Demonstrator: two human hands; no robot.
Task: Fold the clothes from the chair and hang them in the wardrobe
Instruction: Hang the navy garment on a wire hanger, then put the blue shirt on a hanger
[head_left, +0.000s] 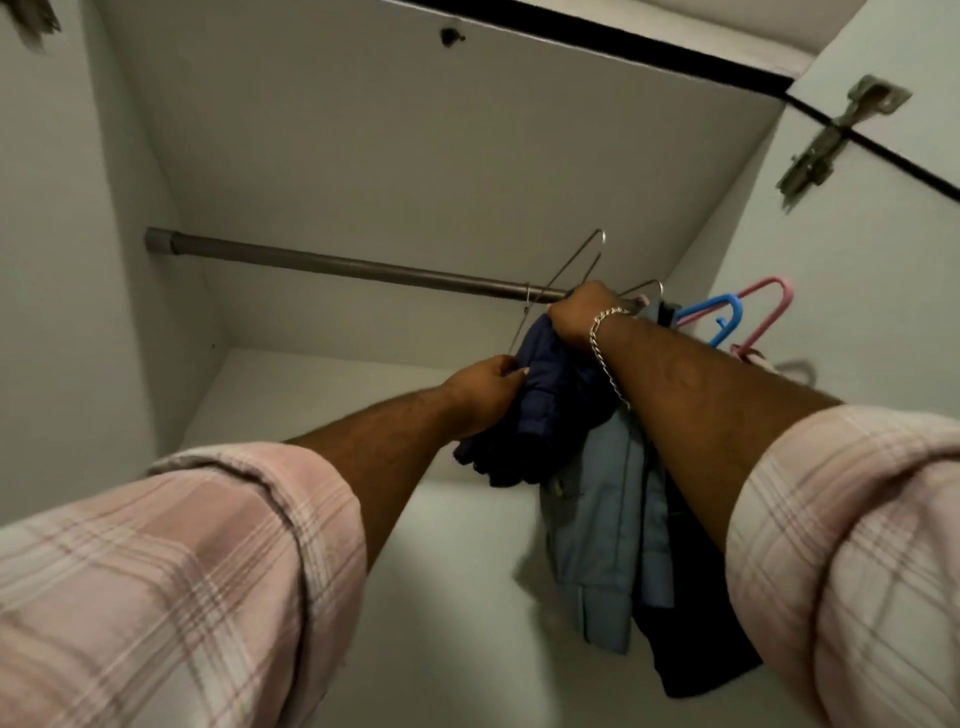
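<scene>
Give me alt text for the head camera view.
Both hands, left hand and right hand, grip a navy garment at a wardrobe rail. Beside it hangs a light blue garment, with blue and pink hangers behind.

Home wardrobe: rail (337, 265), hangers (727, 317)

There is one view, from the person's head, tilted upward into the open wardrobe rather than down. It looks along both outstretched forearms, with the plaid sleeves (171, 582) filling the near bottom corners and the hands well ahead at mid-frame. Beyond the left hand (485, 389) and the right hand (584, 312) runs the hanging rail (332, 265), seen from below. Above the hands lies the wardrobe's top panel (441, 135); up and right of the right hand is a door hinge (836, 140). The wide lens bends the edges.
</scene>
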